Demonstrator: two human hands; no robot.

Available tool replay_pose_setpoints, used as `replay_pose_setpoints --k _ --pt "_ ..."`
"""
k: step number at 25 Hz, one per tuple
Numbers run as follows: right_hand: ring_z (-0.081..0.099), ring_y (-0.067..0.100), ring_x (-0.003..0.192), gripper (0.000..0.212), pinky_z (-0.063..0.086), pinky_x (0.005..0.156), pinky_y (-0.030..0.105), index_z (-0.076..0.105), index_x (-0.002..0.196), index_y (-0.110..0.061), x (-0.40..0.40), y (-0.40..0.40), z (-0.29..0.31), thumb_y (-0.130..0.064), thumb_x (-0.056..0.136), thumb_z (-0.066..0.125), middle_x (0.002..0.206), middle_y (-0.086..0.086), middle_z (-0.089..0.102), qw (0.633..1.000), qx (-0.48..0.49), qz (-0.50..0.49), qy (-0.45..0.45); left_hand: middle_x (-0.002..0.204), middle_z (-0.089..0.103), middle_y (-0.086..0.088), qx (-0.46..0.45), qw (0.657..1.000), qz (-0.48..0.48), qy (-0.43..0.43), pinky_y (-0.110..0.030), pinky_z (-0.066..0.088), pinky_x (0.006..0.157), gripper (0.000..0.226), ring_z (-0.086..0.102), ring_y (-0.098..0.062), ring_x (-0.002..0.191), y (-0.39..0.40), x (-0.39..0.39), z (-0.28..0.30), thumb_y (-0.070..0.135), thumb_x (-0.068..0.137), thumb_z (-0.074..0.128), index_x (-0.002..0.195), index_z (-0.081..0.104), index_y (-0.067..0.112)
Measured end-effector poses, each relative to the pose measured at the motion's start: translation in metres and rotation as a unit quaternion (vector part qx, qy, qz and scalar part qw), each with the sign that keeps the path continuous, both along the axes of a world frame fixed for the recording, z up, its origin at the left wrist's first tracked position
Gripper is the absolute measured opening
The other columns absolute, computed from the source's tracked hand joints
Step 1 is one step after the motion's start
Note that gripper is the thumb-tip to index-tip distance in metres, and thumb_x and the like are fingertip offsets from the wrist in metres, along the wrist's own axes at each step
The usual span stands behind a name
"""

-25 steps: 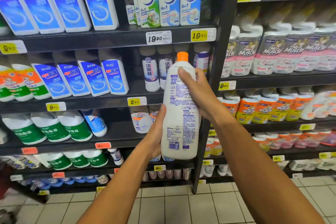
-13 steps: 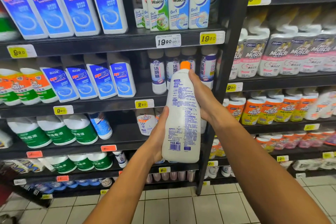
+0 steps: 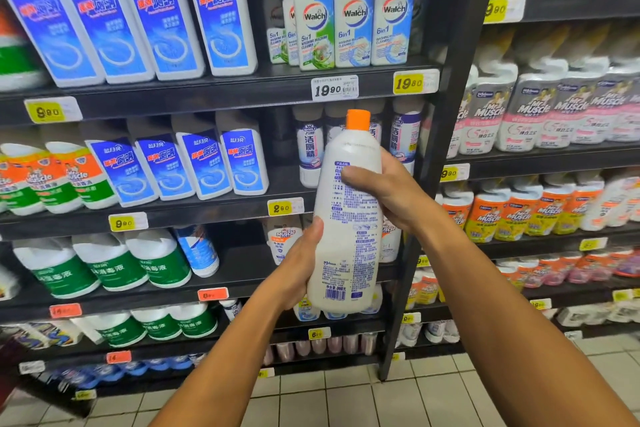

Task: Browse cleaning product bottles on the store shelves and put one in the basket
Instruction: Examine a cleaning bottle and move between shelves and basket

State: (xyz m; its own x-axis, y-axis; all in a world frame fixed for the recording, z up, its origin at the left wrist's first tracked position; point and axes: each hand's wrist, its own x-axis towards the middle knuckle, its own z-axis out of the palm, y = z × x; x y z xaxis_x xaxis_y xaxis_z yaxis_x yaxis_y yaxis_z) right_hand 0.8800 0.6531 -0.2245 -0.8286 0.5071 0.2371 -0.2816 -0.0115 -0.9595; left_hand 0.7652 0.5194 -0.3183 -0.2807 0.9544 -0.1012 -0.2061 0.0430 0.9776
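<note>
White bottle (image 3: 346,218) held upright in both hands, in the aisle in front of the black shelves (image 3: 214,94).

Left hand (image 3: 299,267) cups the lower body, thumb curled up the near side; right hand (image 3: 384,189) wraps the shoulder, thumb pressed across the blue-printed back label. Bottle: smooth matte plastic, tall, tapering to a narrow neck with an orange cap (image 3: 358,120); barcode near the base. It stands free of the shelf edges, with open air on all sides and tiled floor (image 3: 346,399) below. Black upright post (image 3: 446,135) just right of the bottle. Walch bottles (image 3: 353,14) above, rounded and glossy; flat-sided blue-label bottles (image 3: 156,17) at left.
</note>
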Motion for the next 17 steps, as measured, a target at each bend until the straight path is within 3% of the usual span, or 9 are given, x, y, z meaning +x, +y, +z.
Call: replay_pose_setpoints --k 2,5,7,10,14,17 --pt "0.074 0.017 0.091 0.045 0.058 0.072 0.026 0.059 0.113 -0.027 0.005 -0.009 0.006 -0.014 0.075 0.079 0.095 -0.004 0.076 0.998 0.061 -0.023 0.002 0.129 0.067 0.006 0.023 0.996 -0.027 0.086 -0.029 0.055 0.087 0.084 0.064 -0.015 0.118 -0.002 -0.013 -0.001 0.084 0.065 0.059 0.131 0.052 0.033" --pt "0.072 0.008 0.095 0.057 0.056 0.074 0.02 0.058 0.115 -0.032 0.007 -0.023 0.011 -0.004 0.072 0.084 0.099 -0.014 0.074 0.989 0.148 -0.02 -0.015 0.119 0.07 0.015 0.033 0.974 -0.061 0.214 -0.02 0.054 0.082 0.065 0.066 -0.012 0.112 -0.004 -0.026 0.006 0.05 0.064 0.084 0.122 0.056 0.043" --pt "0.068 0.005 0.101 0.066 0.055 0.08 0.019 0.057 0.12 -0.033 0.008 -0.031 0.01 -0.001 0.07 0.087 0.106 -0.016 0.071 0.98 0.198 -0.003 -0.03 0.114 0.071 0.016 0.049 0.96 -0.049 0.272 -0.017 0.054 0.081 0.059 0.067 -0.006 0.107 0.0 -0.033 0.011 0.034 0.064 0.088 0.115 0.061 0.046" --pt "0.063 0.0 0.103 0.073 0.051 0.083 0.014 0.055 0.119 -0.037 0.009 -0.038 0.011 0.0 0.066 0.089 0.109 -0.024 0.064 0.967 0.252 0.0 -0.032 0.121 0.069 0.011 0.101 0.951 -0.036 0.291 -0.022 0.053 0.091 0.065 0.064 -0.01 0.114 0.005 -0.04 0.017 0.022 0.066 0.089 0.124 0.061 0.034" --pt "0.063 -0.002 0.101 0.074 0.05 0.081 0.014 0.055 0.116 -0.038 0.005 -0.04 0.01 0.003 0.064 0.089 0.105 -0.027 0.063 0.968 0.248 0.002 -0.027 0.121 0.07 0.001 0.082 0.956 -0.029 0.281 -0.045 0.053 0.098 0.071 0.065 -0.018 0.114 0.008 -0.052 0.02 0.012 0.062 0.089 0.127 0.059 0.016" --pt "0.065 0.005 0.103 0.072 0.053 0.082 0.02 0.057 0.118 -0.037 0.0 -0.035 0.009 -0.002 0.064 0.09 0.109 -0.018 0.066 0.971 0.238 0.007 -0.02 0.117 0.071 0.003 0.083 0.955 -0.029 0.282 -0.035 0.056 0.092 0.067 0.066 -0.016 0.111 0.004 -0.052 0.019 0.011 0.063 0.089 0.124 0.061 0.02"
